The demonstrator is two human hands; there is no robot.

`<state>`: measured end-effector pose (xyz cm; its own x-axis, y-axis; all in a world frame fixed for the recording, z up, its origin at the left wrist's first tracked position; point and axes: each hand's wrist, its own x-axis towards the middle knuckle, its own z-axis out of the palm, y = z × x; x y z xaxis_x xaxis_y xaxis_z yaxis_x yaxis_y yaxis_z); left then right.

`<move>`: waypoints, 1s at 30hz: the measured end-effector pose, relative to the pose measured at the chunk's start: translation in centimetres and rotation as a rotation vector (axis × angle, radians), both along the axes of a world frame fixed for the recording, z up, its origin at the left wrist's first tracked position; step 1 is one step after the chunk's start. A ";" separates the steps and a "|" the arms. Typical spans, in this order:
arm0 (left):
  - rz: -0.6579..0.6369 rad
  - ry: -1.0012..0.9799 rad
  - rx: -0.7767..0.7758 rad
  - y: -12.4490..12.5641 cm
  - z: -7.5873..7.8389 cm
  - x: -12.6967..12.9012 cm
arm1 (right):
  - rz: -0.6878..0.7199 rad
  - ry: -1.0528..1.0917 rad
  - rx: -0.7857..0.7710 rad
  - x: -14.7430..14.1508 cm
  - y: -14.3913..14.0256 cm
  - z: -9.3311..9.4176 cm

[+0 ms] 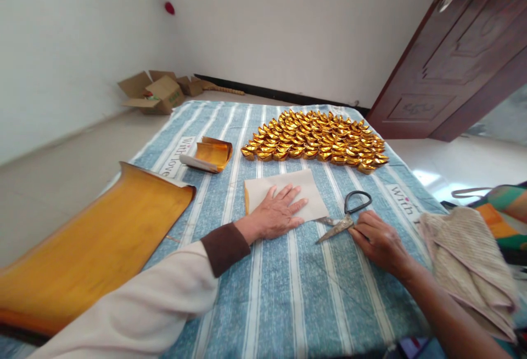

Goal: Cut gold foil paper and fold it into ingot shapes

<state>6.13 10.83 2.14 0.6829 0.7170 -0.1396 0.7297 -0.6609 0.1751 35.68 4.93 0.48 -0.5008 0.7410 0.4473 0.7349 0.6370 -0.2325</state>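
Note:
My left hand [276,213] lies flat with fingers spread on a folded sheet of paper [315,189], whitish on top with a gold edge at its left. My right hand [376,238] is closed around one handle of a pair of scissors [336,229]. Their blades are apart and point left, near the paper's lower right corner; the other black handle loop stands free above my fingers. Beyond the paper, many folded gold paper ingots [317,136] sit in tight rows. A small curled piece of gold paper [212,154] rests to the upper left.
A large gold sheet [99,243] with curled edges lies along the table's left side. The table wears a blue striped cloth [272,315]. At right is a beige towel [465,265]. Open cardboard boxes [158,95] stand on the floor, and a brown door [444,57] is at the right.

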 end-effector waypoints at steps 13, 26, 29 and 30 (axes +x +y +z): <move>0.006 0.012 -0.016 0.1 0.2 0.3 | 0.019 -0.028 0.019 -2.3 0.6 0.7; -0.001 0.013 -0.009 0.1 0.3 0.4 | 0.041 -0.025 0.018 -3.1 1.0 0.9; 0.005 0.010 -0.012 0.1 0.2 0.4 | 0.055 -0.015 0.014 -3.2 0.9 0.9; 0.006 0.006 -0.012 0.1 0.1 0.4 | 0.058 -0.013 0.009 -3.1 0.8 0.9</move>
